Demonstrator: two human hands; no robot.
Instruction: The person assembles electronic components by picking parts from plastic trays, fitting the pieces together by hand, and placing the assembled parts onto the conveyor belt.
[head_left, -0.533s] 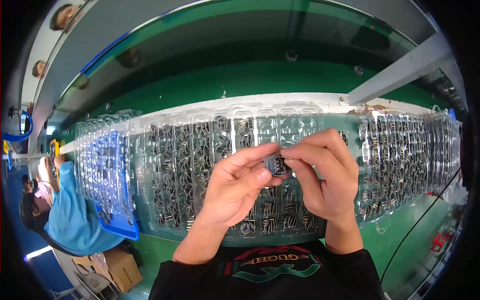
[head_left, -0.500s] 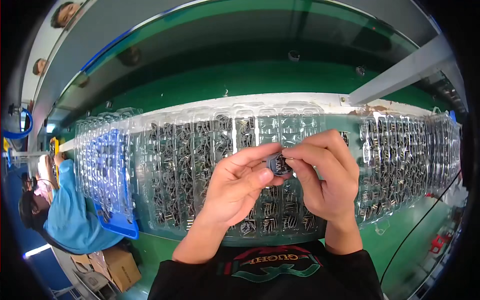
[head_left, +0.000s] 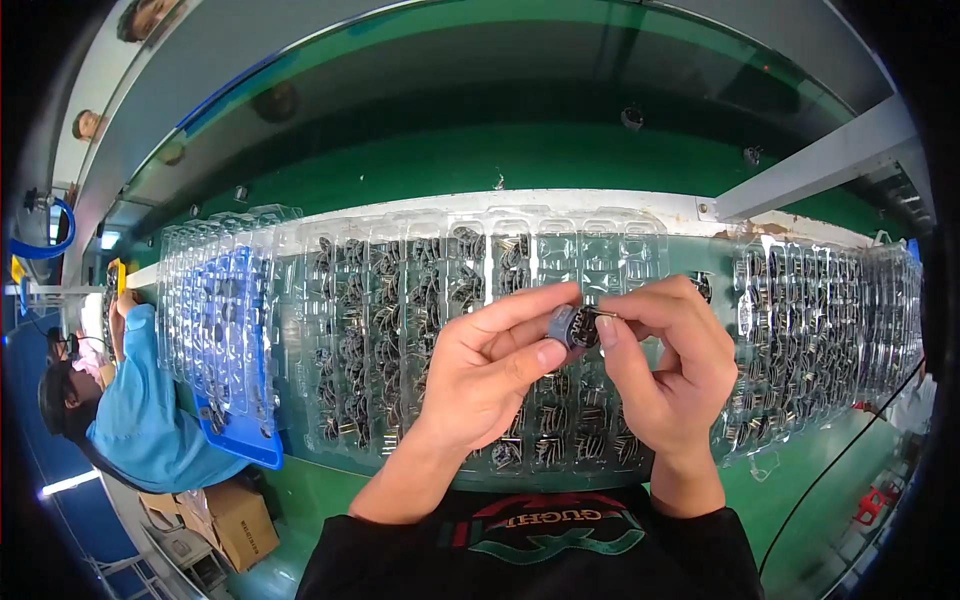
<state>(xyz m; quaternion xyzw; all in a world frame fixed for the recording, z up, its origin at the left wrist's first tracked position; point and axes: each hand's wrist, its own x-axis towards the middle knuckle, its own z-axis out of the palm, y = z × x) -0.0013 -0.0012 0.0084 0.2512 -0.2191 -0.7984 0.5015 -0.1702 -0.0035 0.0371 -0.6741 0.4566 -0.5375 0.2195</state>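
Note:
A small round grey part (head_left: pixel 563 322) with a dark inside is pinched between the thumb and fingers of my left hand (head_left: pixel 472 380). Close against its right side, my right hand (head_left: pixel 668 375) has thumb and forefinger closed on a thin metal pin (head_left: pixel 606 313). The pin's inner end meets the dark face of the part; whether it sits inside cannot be seen. Below both hands lies a clear plastic tray (head_left: pixel 590 245), its pockets filled with small dark parts and metal pins. Several pockets at its far right hold nothing visible.
More filled clear trays (head_left: pixel 790 330) stand to the right, and stacked trays (head_left: pixel 215 290) over a blue tray (head_left: pixel 262 450) to the left. A slanted metal post (head_left: pixel 820 165) rises at the back right. A co-worker in blue (head_left: pixel 165 435) sits at left, near a cardboard box (head_left: pixel 240 530).
Both hands and the grey part sit slightly further right in view, as the whole scene has shifted. The part has turned a little, and more of the metal pin shows at my right fingertips.

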